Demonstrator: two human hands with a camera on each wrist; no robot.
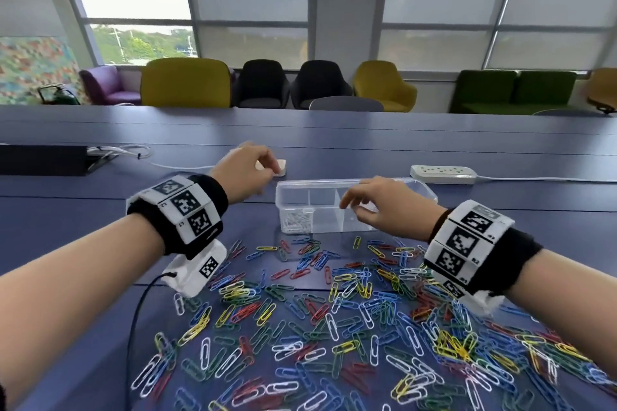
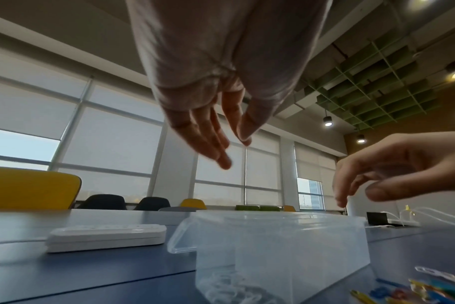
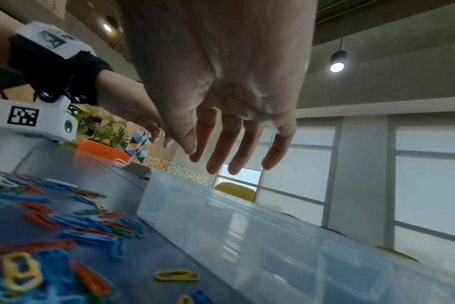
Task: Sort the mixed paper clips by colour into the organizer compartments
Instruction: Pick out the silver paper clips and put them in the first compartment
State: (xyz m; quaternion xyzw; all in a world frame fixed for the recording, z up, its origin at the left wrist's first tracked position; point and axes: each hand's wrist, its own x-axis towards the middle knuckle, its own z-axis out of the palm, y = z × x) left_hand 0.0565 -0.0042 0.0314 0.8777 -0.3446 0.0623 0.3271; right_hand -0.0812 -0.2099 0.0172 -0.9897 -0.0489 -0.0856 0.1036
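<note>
Both hands hang with loose, spread fingers holding nothing, the right hand (image 1: 377, 207) over the clear organizer (image 1: 320, 210), the left hand (image 1: 242, 173) just beside its left end. The light box could skid or tip if a finger catches its rim, I'd say, spilling the white clips (image 1: 297, 220) already sorted. The mixed paper clips (image 1: 334, 310) litter the blue surface (image 1: 83, 210) nearer me, a power strip (image 1: 442, 173) and coloured chairs (image 1: 185, 82) under the windows beyond.

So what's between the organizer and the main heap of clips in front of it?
In the head view, only a thin scatter of loose clips on the blue table lies between the organizer and the heap.
</note>
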